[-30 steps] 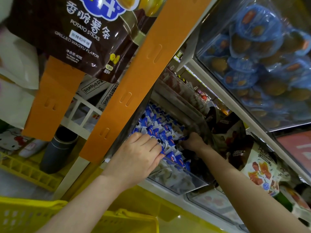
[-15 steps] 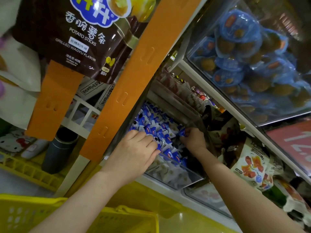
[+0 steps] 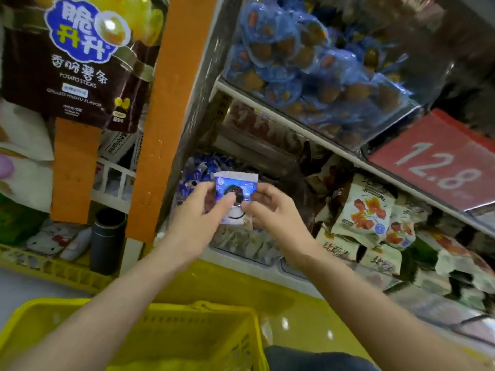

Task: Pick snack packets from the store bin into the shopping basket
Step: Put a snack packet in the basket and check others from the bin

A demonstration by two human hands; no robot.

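Both hands on one blue-white snack packet (image 3: pixel 236 192), held just in front of the store bin (image 3: pixel 237 243).
Left hand (image 3: pixel 197 214) pinches the packet's left edge, fingers curled onto it; right hand (image 3: pixel 272 210) pinches the right edge (fingertips blurred, exact contact unclear). Packet sits between the hands, farther than the yellow shopping basket (image 3: pixel 201 307) at the near edge. Potato-stick bag (image 3: pixel 77 76) hangs far left; red price sign (image 3: pixel 439 167) on the right.

Blue-and-white snack packet (image 3: pixel 236 191) with black mark, centre frame. Yellow shopping basket (image 3: pixel 171 333), bottom. Orange upright (image 3: pixel 163 108), upper centre. Dark brown potato-stick bag (image 3: pixel 75 70), upper left. Red price sign (image 3: pixel 439 162), white numerals, right.
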